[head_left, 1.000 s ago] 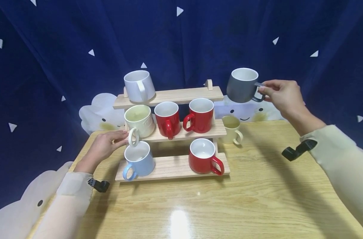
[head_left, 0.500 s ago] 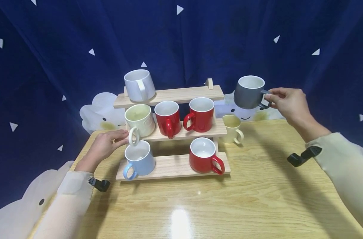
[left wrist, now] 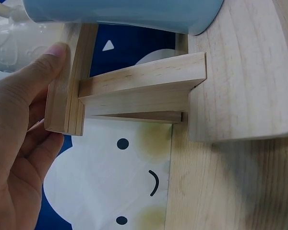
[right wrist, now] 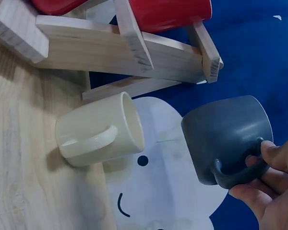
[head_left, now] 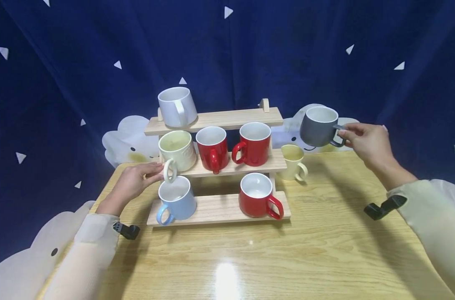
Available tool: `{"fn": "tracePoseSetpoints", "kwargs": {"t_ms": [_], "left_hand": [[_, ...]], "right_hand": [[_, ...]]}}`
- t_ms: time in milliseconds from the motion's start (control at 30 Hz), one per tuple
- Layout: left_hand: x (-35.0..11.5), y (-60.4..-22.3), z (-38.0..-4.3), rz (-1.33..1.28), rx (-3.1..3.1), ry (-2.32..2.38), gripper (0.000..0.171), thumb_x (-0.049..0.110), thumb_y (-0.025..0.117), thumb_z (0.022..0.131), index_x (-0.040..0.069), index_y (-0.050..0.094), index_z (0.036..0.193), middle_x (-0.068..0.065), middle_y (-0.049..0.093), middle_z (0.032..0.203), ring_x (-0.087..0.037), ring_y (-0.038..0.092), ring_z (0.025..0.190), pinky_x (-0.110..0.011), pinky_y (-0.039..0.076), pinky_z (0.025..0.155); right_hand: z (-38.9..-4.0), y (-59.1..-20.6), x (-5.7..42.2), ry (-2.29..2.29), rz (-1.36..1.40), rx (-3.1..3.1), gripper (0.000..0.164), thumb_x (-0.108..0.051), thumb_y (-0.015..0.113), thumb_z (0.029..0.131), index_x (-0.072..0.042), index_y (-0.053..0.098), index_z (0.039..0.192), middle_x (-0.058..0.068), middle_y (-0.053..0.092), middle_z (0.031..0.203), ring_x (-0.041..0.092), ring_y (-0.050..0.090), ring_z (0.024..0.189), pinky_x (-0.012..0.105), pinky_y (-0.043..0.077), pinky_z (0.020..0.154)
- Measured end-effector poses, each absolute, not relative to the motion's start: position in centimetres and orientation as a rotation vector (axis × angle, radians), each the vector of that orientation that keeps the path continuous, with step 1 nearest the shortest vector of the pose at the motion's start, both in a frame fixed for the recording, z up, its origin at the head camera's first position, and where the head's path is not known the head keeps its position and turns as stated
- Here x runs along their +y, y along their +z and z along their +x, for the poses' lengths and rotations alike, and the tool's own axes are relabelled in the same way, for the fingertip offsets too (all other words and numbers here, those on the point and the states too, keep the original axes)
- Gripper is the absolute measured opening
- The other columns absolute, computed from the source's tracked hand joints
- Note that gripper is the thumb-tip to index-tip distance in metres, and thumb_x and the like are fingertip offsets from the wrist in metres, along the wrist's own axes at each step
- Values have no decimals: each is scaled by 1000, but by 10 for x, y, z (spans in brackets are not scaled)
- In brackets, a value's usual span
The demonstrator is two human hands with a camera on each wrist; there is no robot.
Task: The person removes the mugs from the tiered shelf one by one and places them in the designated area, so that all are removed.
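My right hand (head_left: 371, 146) pinches the handle of a dark grey mug (head_left: 319, 127), holding it upright in the air right of the wooden rack (head_left: 220, 208). In the right wrist view the grey mug (right wrist: 228, 139) hangs apart from a cream mug (right wrist: 98, 132) that stands on the table. My left hand (head_left: 131, 185) grips the left end of the rack's middle shelf. The left wrist view shows the thumb on one side of that shelf board (left wrist: 67, 96) and fingers on the other. Close to this hand are a pale cream mug (head_left: 176, 152) and a light blue mug (head_left: 178, 200).
On the top shelf stands a white mug (head_left: 177, 108) at the left. Two red mugs share the middle shelf: one central (head_left: 212, 148), one at right (head_left: 254, 143). Another red mug (head_left: 256, 196) is low right. A dark blue curtain (head_left: 249, 50) hangs behind the table (head_left: 324, 250).
My right hand has lowered the grey mug and carried it rightward, away from the top shelf. The left hand keeps its grip on the shelf. The head view has shifted slightly.
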State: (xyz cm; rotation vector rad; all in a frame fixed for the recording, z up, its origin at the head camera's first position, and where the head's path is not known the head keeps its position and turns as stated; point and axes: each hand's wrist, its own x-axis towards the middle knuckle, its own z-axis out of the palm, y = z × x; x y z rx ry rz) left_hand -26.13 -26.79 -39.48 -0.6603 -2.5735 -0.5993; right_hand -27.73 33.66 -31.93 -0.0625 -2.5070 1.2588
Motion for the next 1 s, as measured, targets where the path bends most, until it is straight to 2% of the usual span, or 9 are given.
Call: {"fn": "tracePoseSetpoints", "kwargs": {"t_ms": [200,467,633,733,867,1000], "left_hand": [[-267,-394,-261,-660,-2567,-596,36,19,81,81,6,73,114,-13,70,114,-34,66,105,-52,53,83],[-266,-394,-260,-665,-2561,-603,35,18,81,81,6,73,113,-13,70,115,-33,68,102,-50,54,79],[-267,-394,-261,-664,-2564,-597,35,18,81,81,6,73,113,-13,70,114,-33,68,102,-49,55,79],[-267,-394,-260,-669,-2564,-603,35,18,81,81,6,73,113,-12,70,115,-33,68,102,-49,55,78],[-267,-394,-260,-668,-2570,-608,35,19,80,82,6,73,113,-12,70,115,-33,67,104,-50,54,80],[-266,-394,-260,-663,-2572,-602,35,19,80,82,6,73,114,-12,69,116,-34,66,106,-51,53,84]], "right_hand": [[-274,-327,342,1256,-70,-2528,48,-28,63,97,8,58,128,-27,62,83,-12,60,69,12,53,66],[-272,-339,351,1278,-119,-2518,48,-27,64,97,9,58,129,-22,66,84,-14,59,70,13,54,67],[-270,-348,356,1175,-143,-2549,45,-31,63,97,5,63,124,-29,62,75,-14,58,67,11,51,60],[-268,-354,357,1093,-143,-2571,43,-32,63,97,3,66,121,-22,65,74,-12,58,66,11,48,55],[-268,-364,360,999,-137,-2591,40,-31,63,97,2,67,119,4,73,85,-7,60,66,14,46,53],[-267,-373,361,937,-147,-2608,39,-31,62,97,1,67,119,13,74,92,-7,59,66,15,44,54]]}}
